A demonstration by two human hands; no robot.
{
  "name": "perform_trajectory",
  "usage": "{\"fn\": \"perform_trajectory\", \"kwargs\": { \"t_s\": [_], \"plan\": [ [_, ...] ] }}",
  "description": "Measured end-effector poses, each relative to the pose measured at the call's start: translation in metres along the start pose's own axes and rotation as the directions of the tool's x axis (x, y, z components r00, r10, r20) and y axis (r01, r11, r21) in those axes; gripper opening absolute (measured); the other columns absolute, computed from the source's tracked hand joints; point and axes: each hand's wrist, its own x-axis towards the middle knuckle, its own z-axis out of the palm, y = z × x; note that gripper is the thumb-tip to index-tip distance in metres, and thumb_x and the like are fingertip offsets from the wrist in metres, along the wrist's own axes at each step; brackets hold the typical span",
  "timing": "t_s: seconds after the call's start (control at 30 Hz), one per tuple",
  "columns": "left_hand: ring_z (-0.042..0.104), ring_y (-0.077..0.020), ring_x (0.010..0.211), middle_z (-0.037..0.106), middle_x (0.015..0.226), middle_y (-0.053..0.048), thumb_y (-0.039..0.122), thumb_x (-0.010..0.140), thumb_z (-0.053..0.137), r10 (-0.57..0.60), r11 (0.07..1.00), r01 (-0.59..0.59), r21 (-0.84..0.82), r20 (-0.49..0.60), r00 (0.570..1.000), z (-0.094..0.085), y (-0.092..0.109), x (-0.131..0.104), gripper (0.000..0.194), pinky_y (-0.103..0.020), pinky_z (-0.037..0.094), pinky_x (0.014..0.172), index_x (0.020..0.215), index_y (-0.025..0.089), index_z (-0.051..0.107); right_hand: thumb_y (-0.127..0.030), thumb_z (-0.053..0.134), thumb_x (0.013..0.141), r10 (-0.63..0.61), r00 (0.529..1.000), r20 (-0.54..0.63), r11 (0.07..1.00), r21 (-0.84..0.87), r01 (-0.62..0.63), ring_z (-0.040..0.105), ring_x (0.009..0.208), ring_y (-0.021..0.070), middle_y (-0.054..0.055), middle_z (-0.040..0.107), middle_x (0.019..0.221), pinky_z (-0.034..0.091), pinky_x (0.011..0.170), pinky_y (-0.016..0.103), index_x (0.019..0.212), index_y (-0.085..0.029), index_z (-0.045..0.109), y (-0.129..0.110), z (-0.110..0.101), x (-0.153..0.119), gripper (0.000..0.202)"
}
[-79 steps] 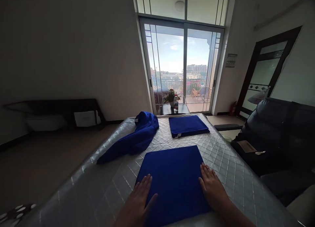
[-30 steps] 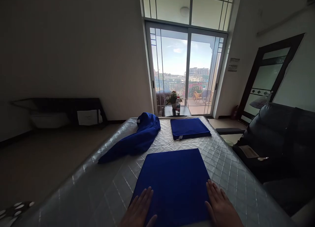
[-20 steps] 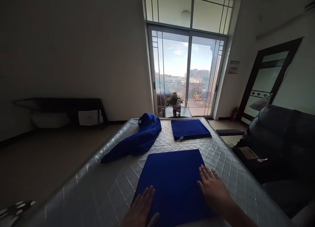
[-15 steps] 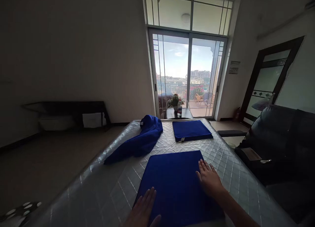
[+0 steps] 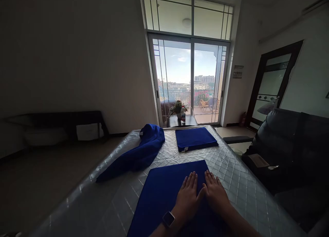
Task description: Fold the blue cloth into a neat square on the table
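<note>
A folded blue cloth [image 5: 159, 192] lies flat on the near part of a silvery quilted table cover [image 5: 236, 175]. My left hand [image 5: 189, 194], with a watch on the wrist, rests palm down on the cloth, fingers stretched out. Right beside it, my right hand [image 5: 214, 190] lies flat along the cloth's right edge, its thumb close to the left thumb. Farther back sits a second folded blue cloth [image 5: 196, 138] with a white tag at its near left corner. To the left is a crumpled, loosely spread blue cloth [image 5: 140, 153].
Beyond the table's far edge stand a small dark table [image 5: 190, 121], a potted plant [image 5: 179, 107] and a bottle [image 5: 183, 114]. A black leather chair [image 5: 290, 144] is at the right. Glass sliding doors [image 5: 190, 79] close off a balcony.
My left hand has moved from the cloth's near left side to the right, beside my right hand. My right hand stays at the right edge. The view has shifted slightly.
</note>
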Motion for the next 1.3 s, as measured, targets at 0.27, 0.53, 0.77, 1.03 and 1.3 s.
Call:
{"fn": "perform_trajectory", "kwargs": {
  "t_s": [0.27,0.53,0.77,1.03,1.3],
  "plan": [
    [0.019,-0.0260,0.153,0.024,0.165,-0.012,0.063,0.099,0.018,-0.230,0.961,0.223,0.165,0.024,0.973,-0.019,-0.084,-0.028,0.078,-0.049,0.024,0.127,0.157,0.012,0.029,-0.043,0.017,0.098,0.023,0.999,0.027,0.999,0.022,-0.023,0.015,0.155,0.0216,0.006,0.019,0.167,0.013,0.128,0.044,0.158,-0.010,0.022,-0.002,-0.002,0.001,0.068],
    [0.014,-0.0226,0.155,0.012,0.167,-0.013,0.054,0.103,0.014,-0.427,0.869,0.421,0.261,-0.036,0.904,-0.044,-0.158,-0.067,0.074,-0.044,0.021,0.127,0.157,0.004,0.016,-0.044,0.016,0.098,0.037,0.998,0.056,0.999,0.028,-0.039,0.014,0.155,0.0204,0.006,0.019,0.167,0.013,0.128,0.043,0.159,-0.010,0.021,-0.005,-0.007,0.000,0.069],
    [0.022,-0.0251,0.153,0.021,0.165,-0.016,0.059,0.101,0.020,-0.400,0.877,0.409,0.253,-0.087,0.912,-0.044,-0.155,-0.066,0.078,-0.044,0.025,0.125,0.155,0.003,0.026,-0.044,0.014,0.098,0.049,0.993,0.106,0.998,-0.053,-0.044,0.017,0.155,0.0223,0.006,0.019,0.167,0.018,0.126,0.046,0.158,-0.012,0.023,-0.004,-0.013,0.004,0.069],
    [0.023,-0.0268,0.153,0.025,0.164,-0.017,0.063,0.100,0.022,-0.382,0.895,0.399,0.201,-0.121,0.916,-0.042,-0.160,-0.068,0.080,-0.048,0.026,0.125,0.155,0.006,0.031,-0.040,0.016,0.099,-0.013,0.995,0.095,0.994,-0.102,0.023,0.013,0.156,0.0244,0.012,0.017,0.168,0.015,0.126,0.046,0.158,-0.007,0.022,-0.015,-0.027,0.056,0.068],
    [0.023,-0.0242,0.153,0.024,0.165,-0.014,0.063,0.099,0.021,-0.376,0.896,0.394,0.205,-0.123,0.919,-0.035,-0.167,-0.068,0.079,-0.045,0.026,0.125,0.155,0.009,0.031,-0.041,0.020,0.100,-0.007,1.000,0.029,0.999,-0.034,0.008,0.013,0.156,0.0196,0.011,0.021,0.168,0.012,0.126,0.039,0.158,-0.009,0.023,0.006,0.003,0.082,0.067]
  ]
}}
